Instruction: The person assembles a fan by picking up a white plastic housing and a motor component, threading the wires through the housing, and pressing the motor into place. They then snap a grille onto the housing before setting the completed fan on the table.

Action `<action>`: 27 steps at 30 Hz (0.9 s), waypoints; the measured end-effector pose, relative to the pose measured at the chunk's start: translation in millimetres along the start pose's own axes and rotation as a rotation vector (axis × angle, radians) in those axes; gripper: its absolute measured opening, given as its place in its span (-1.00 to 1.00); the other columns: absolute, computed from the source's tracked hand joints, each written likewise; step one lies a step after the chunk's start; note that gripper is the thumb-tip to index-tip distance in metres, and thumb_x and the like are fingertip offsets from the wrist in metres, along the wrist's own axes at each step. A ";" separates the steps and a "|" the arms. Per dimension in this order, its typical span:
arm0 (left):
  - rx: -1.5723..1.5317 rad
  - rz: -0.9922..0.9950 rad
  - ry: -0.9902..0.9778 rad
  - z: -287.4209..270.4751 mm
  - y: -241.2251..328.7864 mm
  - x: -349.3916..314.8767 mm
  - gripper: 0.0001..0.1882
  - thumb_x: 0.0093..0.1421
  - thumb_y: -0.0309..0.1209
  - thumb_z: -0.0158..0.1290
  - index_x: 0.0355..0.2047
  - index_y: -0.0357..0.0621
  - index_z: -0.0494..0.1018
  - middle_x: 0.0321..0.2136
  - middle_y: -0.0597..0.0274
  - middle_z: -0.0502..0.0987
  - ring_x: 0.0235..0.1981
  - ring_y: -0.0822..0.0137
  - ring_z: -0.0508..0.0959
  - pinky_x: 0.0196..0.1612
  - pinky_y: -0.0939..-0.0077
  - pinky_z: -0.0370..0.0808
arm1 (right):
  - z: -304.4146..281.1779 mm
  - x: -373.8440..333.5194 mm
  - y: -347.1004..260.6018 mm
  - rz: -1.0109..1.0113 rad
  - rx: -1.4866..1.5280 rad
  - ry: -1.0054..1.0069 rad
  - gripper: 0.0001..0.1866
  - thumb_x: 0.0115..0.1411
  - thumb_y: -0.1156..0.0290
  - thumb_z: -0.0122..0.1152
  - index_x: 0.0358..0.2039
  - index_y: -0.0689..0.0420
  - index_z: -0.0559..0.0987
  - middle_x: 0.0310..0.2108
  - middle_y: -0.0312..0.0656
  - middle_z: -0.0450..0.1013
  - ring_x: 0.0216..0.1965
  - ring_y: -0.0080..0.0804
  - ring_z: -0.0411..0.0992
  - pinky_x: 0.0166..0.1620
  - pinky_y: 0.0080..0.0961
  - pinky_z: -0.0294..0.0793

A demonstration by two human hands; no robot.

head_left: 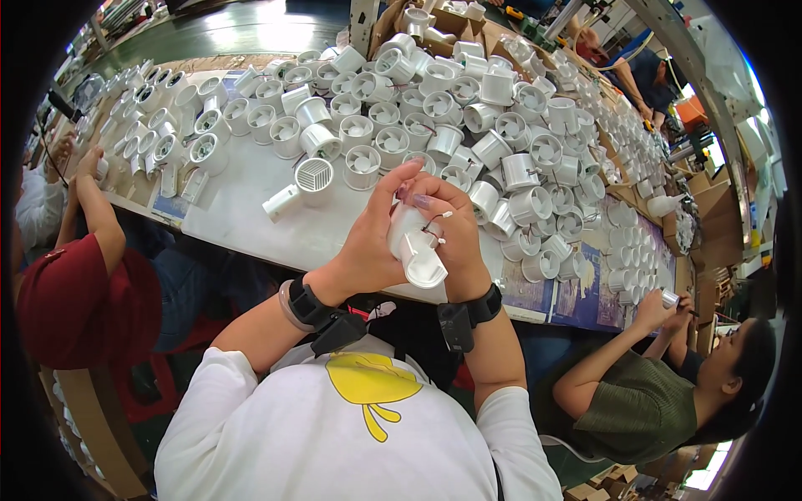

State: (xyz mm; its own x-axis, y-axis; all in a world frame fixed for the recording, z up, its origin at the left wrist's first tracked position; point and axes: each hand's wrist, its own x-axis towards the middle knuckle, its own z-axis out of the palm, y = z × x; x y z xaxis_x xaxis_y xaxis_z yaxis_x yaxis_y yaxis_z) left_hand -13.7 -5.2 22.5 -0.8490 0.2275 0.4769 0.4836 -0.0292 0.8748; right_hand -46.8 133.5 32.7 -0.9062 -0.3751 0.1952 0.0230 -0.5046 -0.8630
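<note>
In front of my chest, above the table's near edge, I hold a white plastic fan housing (423,260) with a tubular handle stub pointing toward me. My left hand (373,242) wraps round its left side. On the other side, my right hand (460,235) grips the housing with curled fingers. Thin wires with small white connectors (441,219) stick out near the right fingers. The housing's far part is hidden by my hands. Just beyond my left hand lies another white housing with a grille (314,177) and a separate-looking handle (282,203).
A large heap of white fan units (443,104) covers the table (242,196) ahead. More housings with handles (205,154) stand at the left. A person in a red sleeve (63,284) works at left; another in a green shirt (639,401) handles a part at right. Cardboard boxes (718,217) stand far right.
</note>
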 end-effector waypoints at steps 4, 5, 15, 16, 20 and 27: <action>0.041 0.032 -0.002 -0.9 -0.5 0.5 0.12 -0.20 -0.45 0.42 0.30 -0.14 -0.05 0.31 0.07 0.07 0.26 0.23 0.22 0.23 0.34 0.24 | 0.8 -0.5 -2.4 0.025 -0.018 -0.007 -0.86 0.09 0.54 0.02 -0.42 0.27 0.55 -0.35 -0.28 0.45 -0.33 -0.58 0.35 -0.21 -0.62 0.33; 0.045 0.045 -0.004 -1.1 -0.9 1.0 0.12 -0.19 -0.45 0.42 0.30 -0.15 -0.05 0.31 0.06 0.06 0.27 0.22 0.21 0.24 0.33 0.23 | 1.0 -0.8 -4.0 0.039 -0.035 -0.004 -0.87 0.10 0.54 0.02 -0.43 0.26 0.54 -0.36 -0.29 0.45 -0.34 -0.59 0.34 -0.22 -0.63 0.33; 0.036 0.089 -0.021 -5.4 -5.7 4.3 0.09 -0.19 -0.41 0.42 0.29 -0.12 -0.02 0.32 -0.03 0.04 0.33 0.10 0.13 0.29 0.26 0.16 | 4.3 1.7 -4.4 0.044 -0.078 -0.010 -0.89 0.11 0.51 0.04 -0.46 0.24 0.52 -0.41 -0.34 0.43 -0.37 -0.61 0.32 -0.25 -0.64 0.30; 0.032 0.090 -0.022 -5.6 -6.5 4.2 0.09 -0.19 -0.40 0.42 0.29 -0.11 -0.02 0.32 -0.03 0.03 0.33 0.10 0.13 0.29 0.26 0.15 | 4.6 1.8 -4.8 0.044 -0.083 -0.013 -0.89 0.11 0.51 0.04 -0.46 0.24 0.52 -0.40 -0.34 0.43 -0.37 -0.61 0.32 -0.25 -0.63 0.30; 0.011 0.090 -0.024 -6.0 -8.0 4.0 0.09 -0.19 -0.39 0.42 0.29 -0.08 -0.01 0.32 -0.03 0.03 0.33 0.08 0.12 0.29 0.24 0.15 | 5.3 2.4 -5.3 0.039 -0.100 -0.018 -0.90 0.11 0.52 0.04 -0.47 0.25 0.52 -0.39 -0.33 0.43 -0.36 -0.60 0.32 -0.24 -0.63 0.30; -0.024 0.095 -0.036 -6.3 -12.6 3.9 0.08 -0.19 -0.39 0.42 0.28 -0.06 0.00 0.33 -0.03 0.02 0.33 0.08 0.11 0.29 0.24 0.14 | 4.1 2.9 -5.3 0.036 -0.119 -0.028 -0.91 0.09 0.55 0.05 -0.46 0.26 0.52 -0.36 -0.32 0.42 -0.36 -0.60 0.33 -0.22 -0.63 0.30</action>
State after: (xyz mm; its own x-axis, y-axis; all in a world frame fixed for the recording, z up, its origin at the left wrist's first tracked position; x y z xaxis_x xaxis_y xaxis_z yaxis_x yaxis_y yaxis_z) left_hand -24.5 -10.1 13.9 -0.7912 0.2573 0.5548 0.5558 -0.0759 0.8278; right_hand -47.8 131.8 39.7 -0.8934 -0.4141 0.1746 0.0038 -0.3954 -0.9185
